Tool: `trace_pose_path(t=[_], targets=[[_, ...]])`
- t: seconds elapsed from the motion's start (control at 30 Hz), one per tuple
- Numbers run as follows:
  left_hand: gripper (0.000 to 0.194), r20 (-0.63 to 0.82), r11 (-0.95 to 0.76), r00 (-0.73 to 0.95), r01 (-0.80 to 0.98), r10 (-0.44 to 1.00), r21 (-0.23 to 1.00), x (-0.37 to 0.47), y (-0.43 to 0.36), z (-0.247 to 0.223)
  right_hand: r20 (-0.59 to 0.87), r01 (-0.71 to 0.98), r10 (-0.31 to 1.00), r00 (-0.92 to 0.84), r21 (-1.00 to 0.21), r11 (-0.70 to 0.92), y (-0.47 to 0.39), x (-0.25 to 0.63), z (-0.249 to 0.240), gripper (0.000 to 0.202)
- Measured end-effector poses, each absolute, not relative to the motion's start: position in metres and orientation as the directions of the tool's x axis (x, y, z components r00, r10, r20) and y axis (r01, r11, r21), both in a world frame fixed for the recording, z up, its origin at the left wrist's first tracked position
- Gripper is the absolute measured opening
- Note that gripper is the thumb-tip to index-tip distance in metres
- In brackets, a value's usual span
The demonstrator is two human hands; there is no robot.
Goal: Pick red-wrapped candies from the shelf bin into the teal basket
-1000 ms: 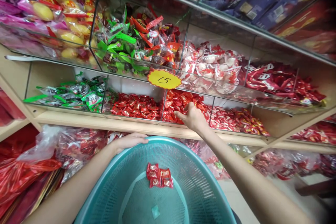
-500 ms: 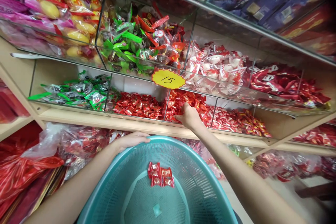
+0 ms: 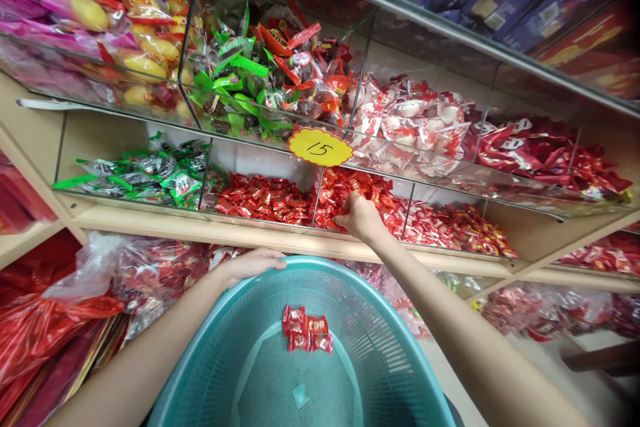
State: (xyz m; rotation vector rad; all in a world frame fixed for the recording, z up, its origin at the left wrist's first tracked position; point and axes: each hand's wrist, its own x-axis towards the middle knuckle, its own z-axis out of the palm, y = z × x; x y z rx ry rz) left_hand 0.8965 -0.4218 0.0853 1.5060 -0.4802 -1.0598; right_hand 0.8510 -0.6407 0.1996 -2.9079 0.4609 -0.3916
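A teal mesh basket (image 3: 395, 320) is held up in front of me by its far left rim, where my left hand (image 3: 257, 263) is closed over the edge. Several red wrapped candies (image 3: 306, 328) lie together on the basket floor. Beyond the basket, my right hand (image 3: 361, 215) reaches into a lower compartment of red wrapped candies (image 3: 377, 188). Its thumb and fingers are bent together at the candies, and whatever they pinch is hidden from me.
A yellow price tag (image 3: 321, 147) marked 15 hangs above the lower bins. Green-wrapped candies (image 3: 160, 173) fill a bin at left. The upper glass shelf (image 3: 430, 177) juts out over the right hand. Bagged goods (image 3: 155, 273) sit beneath the wooden ledge (image 3: 150, 223).
Almost everything stays in place. My right hand has shifted very slightly within the red candy bin, while the left hand keeps its hold on the rim.
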Motion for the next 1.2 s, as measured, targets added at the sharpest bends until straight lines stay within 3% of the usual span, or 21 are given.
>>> trace_pose_path(t=[0.33,0.53,0.7,1.0,1.1,1.2], targets=[[0.039,-0.360,-0.286,0.528,0.220,-0.769,0.933,0.898,-0.423,0.085,0.273,-0.250,-0.312,0.910,-0.237,-0.939,-0.635,0.856,0.197,0.023],[0.042,-0.360,-0.281,0.514,0.227,-0.779,0.932,0.898,-0.424,0.085,0.181,-0.214,-0.305,0.935,-0.396,-0.893,-0.640,0.858,0.197,0.020],[0.039,-0.360,-0.273,0.518,0.239,-0.776,0.932,0.896,-0.424,0.088,0.244,-0.175,-0.286,0.927,-0.394,-0.902,-0.640,0.856,0.197,0.021],[0.035,-0.336,-0.253,0.495,0.228,-0.801,0.940,0.898,-0.423,0.085,0.227,-0.074,-0.351,0.908,-0.739,-0.670,-0.649,0.860,0.187,0.028],[0.033,-0.331,-0.259,0.500,0.211,-0.800,0.943,0.898,-0.423,0.084,0.216,0.005,-0.360,0.908,-0.864,-0.504,-0.651,0.855,0.203,0.033],[0.032,-0.339,-0.255,0.488,0.232,-0.805,0.939,0.899,-0.423,0.083,0.256,0.106,-0.333,0.907,-0.907,-0.409,-0.649,0.839,0.225,0.036]])
